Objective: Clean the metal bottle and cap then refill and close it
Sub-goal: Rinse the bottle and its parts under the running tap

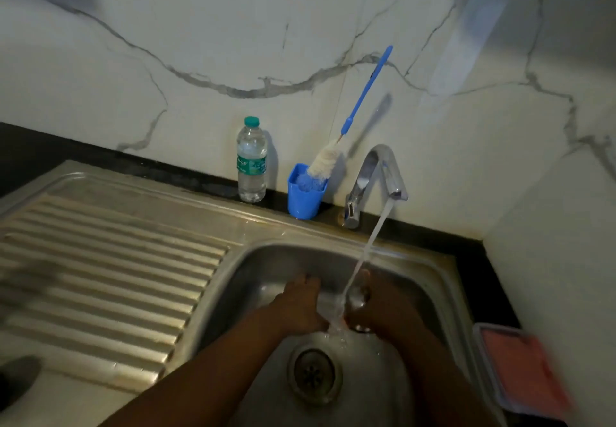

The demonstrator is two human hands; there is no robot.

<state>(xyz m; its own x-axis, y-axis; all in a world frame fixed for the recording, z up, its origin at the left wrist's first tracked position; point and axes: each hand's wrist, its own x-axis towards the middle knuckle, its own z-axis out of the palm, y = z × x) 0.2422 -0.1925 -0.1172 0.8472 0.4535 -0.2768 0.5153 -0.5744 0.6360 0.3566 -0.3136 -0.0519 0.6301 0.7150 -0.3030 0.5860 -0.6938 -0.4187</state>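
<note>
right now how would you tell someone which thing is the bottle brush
Start at the steel tap behind the sink; just left of it, against the marble wall, stands a blue cup. The bottle brush leans out of it, the only thing with a long blue handle and fluffy white head.

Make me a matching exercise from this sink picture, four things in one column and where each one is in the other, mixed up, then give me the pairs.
Things
1. Brush
2. Plastic bottle
3. Drain
4. Pink box

Places
A. On the counter, right of the sink
B. Head down in the blue cup
C. In the basin floor, nearer the camera than the hands
D. Standing by the wall, left of the cup

Pairs: 1-B, 2-D, 3-C, 4-A
</note>
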